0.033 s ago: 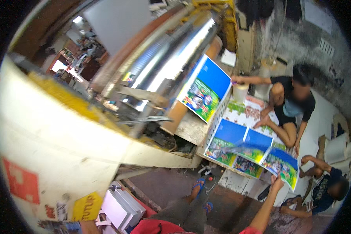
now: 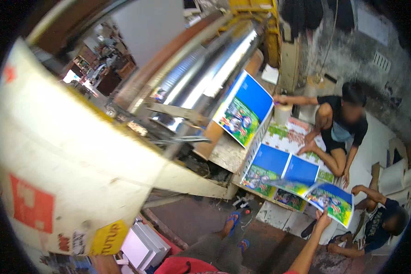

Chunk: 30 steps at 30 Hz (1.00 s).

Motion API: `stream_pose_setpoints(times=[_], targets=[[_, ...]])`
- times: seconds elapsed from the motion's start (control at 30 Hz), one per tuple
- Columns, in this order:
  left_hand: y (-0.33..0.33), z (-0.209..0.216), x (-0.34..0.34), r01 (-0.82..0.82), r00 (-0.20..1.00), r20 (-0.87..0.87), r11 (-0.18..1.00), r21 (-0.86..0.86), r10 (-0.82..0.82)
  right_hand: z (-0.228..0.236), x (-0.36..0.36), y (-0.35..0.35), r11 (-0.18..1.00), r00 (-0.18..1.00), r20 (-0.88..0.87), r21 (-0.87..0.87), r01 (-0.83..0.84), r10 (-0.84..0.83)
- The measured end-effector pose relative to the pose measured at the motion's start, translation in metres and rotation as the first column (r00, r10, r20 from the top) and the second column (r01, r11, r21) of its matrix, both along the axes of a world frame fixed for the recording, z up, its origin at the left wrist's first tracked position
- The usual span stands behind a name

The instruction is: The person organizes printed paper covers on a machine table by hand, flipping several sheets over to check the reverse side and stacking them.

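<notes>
My right hand (image 2: 323, 220) is closed on the near edge of a glossy printed sheet (image 2: 331, 201), blue, green and yellow with a white border. The sheet bows up over similar printed sheets (image 2: 301, 169) lying on a low platform, and its left end is blurred. At the lower left edge, part of my left arm or hand (image 2: 105, 264) shows beside the machine's pale cover; its fingers are out of sight. A co-worker's hand (image 2: 281, 99) touches another printed sheet (image 2: 245, 109), which lies on the slanted board beside the shiny rollers.
The large pale machine cover (image 2: 77, 160) fills the left, with metal rollers (image 2: 205, 68) beyond it. One person (image 2: 347, 118) sits on the platform; another (image 2: 381, 219) sits at far right. A stack of white blocks or paper (image 2: 144, 246) stands near my legs.
The whole view has shifted slightly, so the machine cover sits further right. The blurred left end of the sheet in my right hand has dropped a little. My right hand keeps its hold.
</notes>
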<state>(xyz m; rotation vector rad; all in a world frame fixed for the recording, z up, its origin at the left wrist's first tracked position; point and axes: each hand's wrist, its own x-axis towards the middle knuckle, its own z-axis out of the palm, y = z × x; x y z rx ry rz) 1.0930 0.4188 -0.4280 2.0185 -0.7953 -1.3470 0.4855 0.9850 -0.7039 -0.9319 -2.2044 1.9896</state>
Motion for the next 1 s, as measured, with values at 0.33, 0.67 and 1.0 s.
stream_pose_setpoints(times=[0.33,0.67,1.0], targets=[[-0.181,0.074,0.021,0.108,0.628,-0.732,0.962,-0.253,-0.263,0.345,0.291,-0.297,-0.269,0.219,0.598,0.617,-0.740,0.771],[-0.406,0.087,0.025,0.708,-0.538,-0.634,0.110,-0.697,-0.556,0.351,0.474,-0.679,-0.651,-0.510,0.858,-0.353,-0.672,0.060],[-0.808,-0.034,0.101,0.734,-0.513,-0.038,-0.416,-0.537,-0.857,0.230,0.614,-0.996,-0.624,-0.604,0.776,-0.383,-0.681,0.182]])
